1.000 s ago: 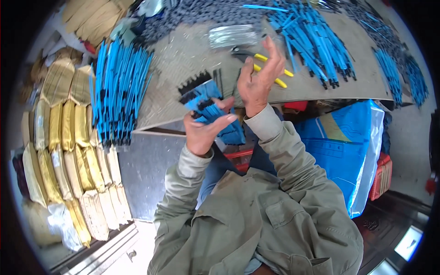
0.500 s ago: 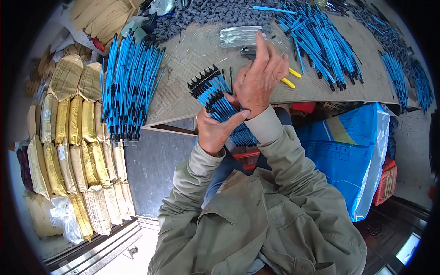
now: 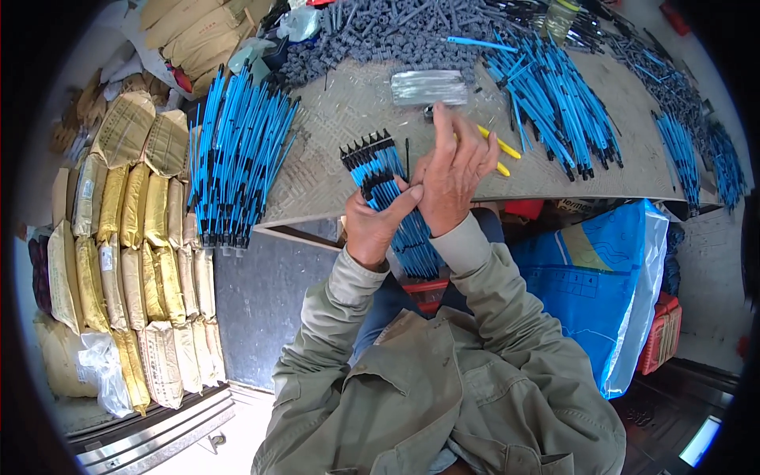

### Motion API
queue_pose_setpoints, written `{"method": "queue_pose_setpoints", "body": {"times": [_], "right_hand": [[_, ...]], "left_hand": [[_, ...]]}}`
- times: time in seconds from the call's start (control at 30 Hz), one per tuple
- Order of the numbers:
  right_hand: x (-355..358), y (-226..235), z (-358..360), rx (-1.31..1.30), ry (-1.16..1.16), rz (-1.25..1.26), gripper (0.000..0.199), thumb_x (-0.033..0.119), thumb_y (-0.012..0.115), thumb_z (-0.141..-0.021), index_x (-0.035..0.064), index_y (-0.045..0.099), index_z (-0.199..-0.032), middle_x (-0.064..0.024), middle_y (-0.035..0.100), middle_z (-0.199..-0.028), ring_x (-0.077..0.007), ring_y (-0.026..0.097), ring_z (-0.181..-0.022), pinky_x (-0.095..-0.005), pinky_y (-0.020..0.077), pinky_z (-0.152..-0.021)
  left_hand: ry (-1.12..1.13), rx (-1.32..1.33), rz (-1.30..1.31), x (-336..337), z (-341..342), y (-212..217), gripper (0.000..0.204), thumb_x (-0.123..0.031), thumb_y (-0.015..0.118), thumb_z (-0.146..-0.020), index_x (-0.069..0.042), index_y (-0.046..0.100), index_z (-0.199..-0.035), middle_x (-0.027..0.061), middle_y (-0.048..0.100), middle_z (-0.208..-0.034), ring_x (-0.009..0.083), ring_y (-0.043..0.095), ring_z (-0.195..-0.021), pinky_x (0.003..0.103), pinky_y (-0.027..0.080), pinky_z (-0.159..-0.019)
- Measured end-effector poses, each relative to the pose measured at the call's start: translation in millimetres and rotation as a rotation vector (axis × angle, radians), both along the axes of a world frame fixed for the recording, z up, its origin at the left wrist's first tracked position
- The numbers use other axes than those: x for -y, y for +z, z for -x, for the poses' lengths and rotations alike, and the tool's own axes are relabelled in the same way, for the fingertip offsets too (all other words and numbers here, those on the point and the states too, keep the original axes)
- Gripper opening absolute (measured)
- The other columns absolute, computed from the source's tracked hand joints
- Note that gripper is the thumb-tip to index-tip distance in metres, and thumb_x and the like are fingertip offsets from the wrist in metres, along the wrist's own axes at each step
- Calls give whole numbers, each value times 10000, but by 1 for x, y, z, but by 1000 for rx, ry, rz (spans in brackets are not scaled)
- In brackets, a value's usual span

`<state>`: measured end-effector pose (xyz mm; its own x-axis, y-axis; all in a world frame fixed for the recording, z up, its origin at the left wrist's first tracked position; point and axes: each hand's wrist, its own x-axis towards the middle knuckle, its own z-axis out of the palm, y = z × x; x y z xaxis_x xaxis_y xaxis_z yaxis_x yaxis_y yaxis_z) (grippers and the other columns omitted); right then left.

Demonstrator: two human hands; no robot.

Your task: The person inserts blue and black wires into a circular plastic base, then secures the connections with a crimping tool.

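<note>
The khaki cotton jacket (image 3: 412, 380) is closest, both its sleeves reaching forward past dark blue trousers. A red object (image 3: 427, 294), partly hidden, sits low between the knees. Above it, a flat bundle of slim blue plastic sticks with black ends (image 3: 417, 247) slants across the front edge of the grey, scuffed counter (image 3: 313, 170), its lower end over the lap. The left hand (image 3: 374, 229) has its grip clamped on the bundle, thumb laid across the middle. The right hand (image 3: 453, 170) is at the bundle's right side, fingers bent; I cannot tell whether its grip pinches anything. It also blocks part of the yellow-handled pliers (image 3: 500, 142) lying just behind.

To the right, below the counter, stands a large blue printed plastic sack (image 3: 586, 277), with a red plastic crate (image 3: 659, 336) beyond it. To the left are stacked tan and yellow bags (image 3: 131, 237).

Farther up the counter, a fanned stack of blue sticks (image 3: 237, 150) lies left, a looser heap of blue sticks (image 3: 558, 111) right, and a clear packet of silvery strips (image 3: 429, 87) between them. Behind spreads a pile of small grey plastic parts (image 3: 388, 36).
</note>
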<state>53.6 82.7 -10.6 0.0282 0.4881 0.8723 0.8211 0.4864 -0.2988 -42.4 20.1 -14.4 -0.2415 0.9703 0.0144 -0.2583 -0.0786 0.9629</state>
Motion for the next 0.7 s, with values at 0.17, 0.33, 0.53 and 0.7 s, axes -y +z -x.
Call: {"method": "queue_pose_setpoints", "body": {"times": [0.17,0.33,0.53,0.7], "right_hand": [[0,2,-7,-98,34,132,716,-28,529,-647,86,350,-1331,-117,461,-1131,-271,423,-1095,-485,250,-1000],[-18,-13,-22,-483,260,363,686,-26,547,-693,50,318,-1335,-135,490,-1100,-245,467,-1053,-418,325,-965],[-29,-3,-38,-753,647,392,660,57,623,-772,45,286,-1340,-119,521,-1081,-194,505,-1018,-356,366,-931],[-59,3,-69,-550,901,551,726,182,674,-777,76,258,-1364,-123,524,-1118,-213,484,-1081,-369,343,-961]], "left_hand": [[-24,3,-10,1,-4,3,151,-25,728,-739,-34,602,-821,-13,612,-757,45,551,-686,192,456,-614],[-78,115,-21,5,-3,5,127,-20,703,-756,-18,605,-836,66,649,-828,120,607,-769,248,486,-694],[-168,120,-4,3,6,5,140,-10,660,-784,15,613,-914,150,658,-928,210,639,-867,317,493,-788],[-178,94,-10,2,1,7,165,-9,652,-789,29,613,-945,156,657,-941,214,638,-873,328,492,-803]]}}
